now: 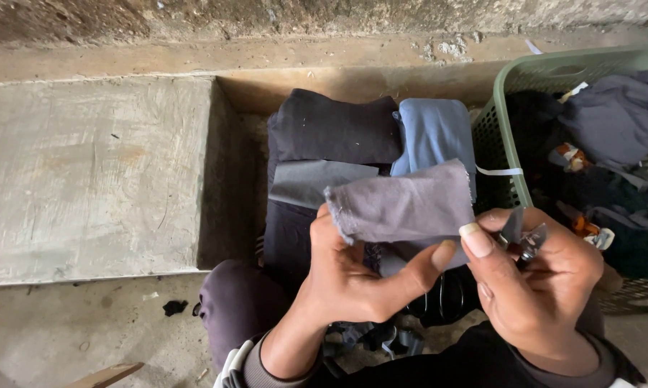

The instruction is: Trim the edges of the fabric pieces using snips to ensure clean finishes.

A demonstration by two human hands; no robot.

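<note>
Between my hands, a limp grey-mauve cloth piece (403,208): left hand (345,276) pinches its edge, right hand (539,280) grips small snips (529,241); light, floppy.

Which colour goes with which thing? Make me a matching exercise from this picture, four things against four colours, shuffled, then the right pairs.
Things:
1. cloth piece held in both hands
2. basket at the right
3. folded cloth beside the basket
4. folded cloth on top of the pile

Colours:
A. light blue
B. black
C. greyish purple
D. pale green

Pairs: 1-C, 2-D, 3-A, 4-B
</note>
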